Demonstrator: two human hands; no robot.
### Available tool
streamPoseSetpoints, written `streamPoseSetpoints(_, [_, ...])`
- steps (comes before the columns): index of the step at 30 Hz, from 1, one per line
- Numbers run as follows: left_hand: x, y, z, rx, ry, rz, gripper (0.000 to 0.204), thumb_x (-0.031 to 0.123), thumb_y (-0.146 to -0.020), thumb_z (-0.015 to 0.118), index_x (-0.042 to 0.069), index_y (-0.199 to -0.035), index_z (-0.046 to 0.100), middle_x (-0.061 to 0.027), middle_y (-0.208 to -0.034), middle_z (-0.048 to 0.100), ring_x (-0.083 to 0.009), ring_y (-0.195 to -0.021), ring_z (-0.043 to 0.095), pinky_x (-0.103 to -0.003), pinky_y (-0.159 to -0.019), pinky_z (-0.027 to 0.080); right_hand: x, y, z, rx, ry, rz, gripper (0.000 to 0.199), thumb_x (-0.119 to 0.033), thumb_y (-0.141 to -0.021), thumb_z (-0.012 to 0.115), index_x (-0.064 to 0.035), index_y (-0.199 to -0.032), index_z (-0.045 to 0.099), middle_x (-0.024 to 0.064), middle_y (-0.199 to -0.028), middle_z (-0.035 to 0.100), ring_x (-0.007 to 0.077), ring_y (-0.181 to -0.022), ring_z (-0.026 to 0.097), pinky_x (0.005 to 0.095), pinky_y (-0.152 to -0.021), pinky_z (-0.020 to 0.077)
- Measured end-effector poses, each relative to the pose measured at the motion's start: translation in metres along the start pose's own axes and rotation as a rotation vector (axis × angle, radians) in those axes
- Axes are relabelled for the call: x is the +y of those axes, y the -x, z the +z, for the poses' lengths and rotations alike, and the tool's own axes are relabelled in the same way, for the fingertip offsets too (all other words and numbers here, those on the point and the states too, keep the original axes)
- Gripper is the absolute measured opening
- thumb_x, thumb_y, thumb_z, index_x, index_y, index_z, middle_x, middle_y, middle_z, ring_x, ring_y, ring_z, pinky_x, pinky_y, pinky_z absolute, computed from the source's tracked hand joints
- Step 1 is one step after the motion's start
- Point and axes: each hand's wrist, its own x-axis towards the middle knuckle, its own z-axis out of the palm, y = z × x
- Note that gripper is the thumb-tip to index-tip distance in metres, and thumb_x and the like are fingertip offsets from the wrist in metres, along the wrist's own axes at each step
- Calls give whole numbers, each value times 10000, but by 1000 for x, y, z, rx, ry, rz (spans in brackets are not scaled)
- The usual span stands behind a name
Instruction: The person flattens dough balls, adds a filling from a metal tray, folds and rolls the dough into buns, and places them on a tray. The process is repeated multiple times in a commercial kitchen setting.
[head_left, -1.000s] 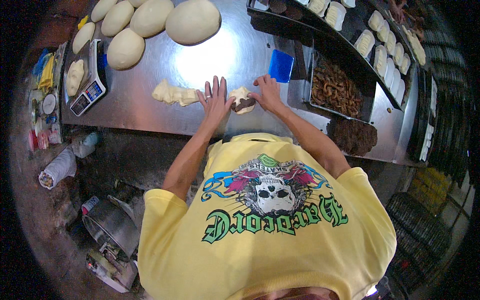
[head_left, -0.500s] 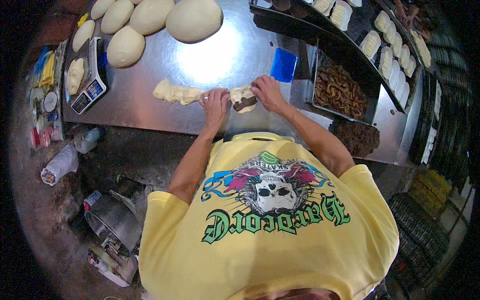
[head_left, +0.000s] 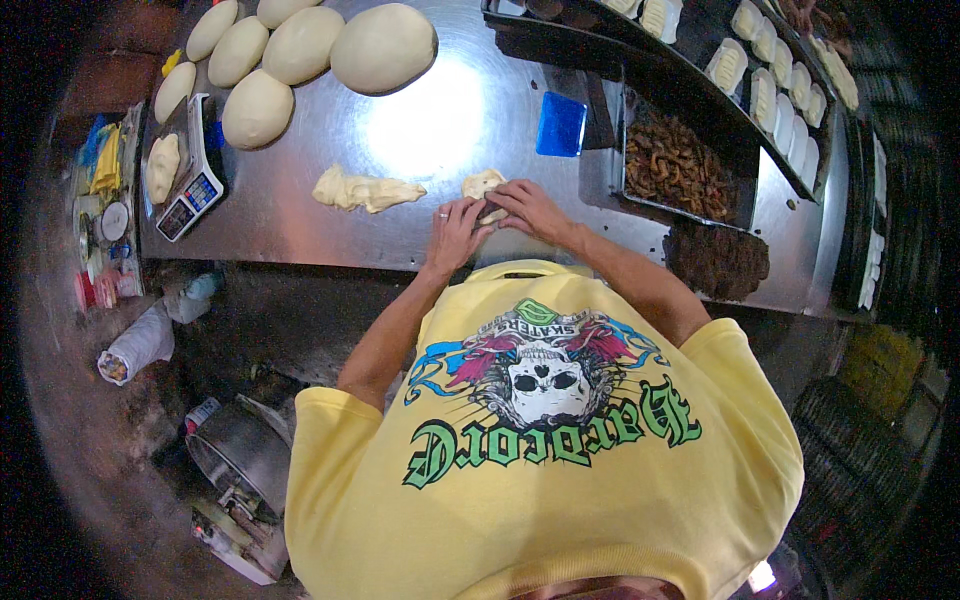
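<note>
- I see the small dough piece [head_left: 484, 186] lying on the steel table [head_left: 450, 110], near its front edge and right at my fingertips, with a bit of dark filling tucked at its near side.
- My left hand [head_left: 455, 228] lies just below and left of it, fingers curled together against the near edge; my right hand [head_left: 528, 207] comes in from the right, fingers bent and pinching the same edge.
- Both hands touch the piece. It sits just ahead of them, its long axis running roughly left to right, and the right hand covers more of it.
- Well apart to the left lies a longer strip of dough [head_left: 366, 190], also lying left to right.
- Farther out: round dough balls [head_left: 383, 47], a scale [head_left: 190, 165], a blue scraper [head_left: 560, 125], and a tray of brown filling [head_left: 678, 165].
</note>
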Motion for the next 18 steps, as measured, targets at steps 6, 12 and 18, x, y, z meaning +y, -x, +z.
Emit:
streamPoseSetpoints(6, [-8, -6, 12, 2, 95, -84, 396, 233, -881, 735, 96, -1238, 634, -111, -1040, 638, -296, -1011, 597, -434, -915, 462, 12, -4, 10, -34, 75, 9, 484, -308, -903, 681, -131, -1341, 580, 107, -1317, 600, 336, -1204, 541, 476, -1044, 420])
streamPoseSetpoints(12, [-12, -8, 11, 53, 193, -95, 266, 222, -907, 712, 77, -1123, 660, -112, -977, 630, -303, -974, 590, -433, -880, 457, 0, -9, -5, -50, 22, 46, 371, -294, -940, 643, -132, -1274, 634, 102, -1275, 594, 324, -1196, 518, 459, -1016, 411])
streamPoseSetpoints(18, [-2, -10, 5, 92, 232, -180, 220, 283, -907, 713, 90, -1011, 707, -99, -997, 627, -331, -992, 567, -474, -876, 431, 0, -25, -11, -175, 52, 162, 249, -288, -969, 615, -123, -1139, 689, 104, -1164, 621, 315, -1120, 544, 459, -925, 410])
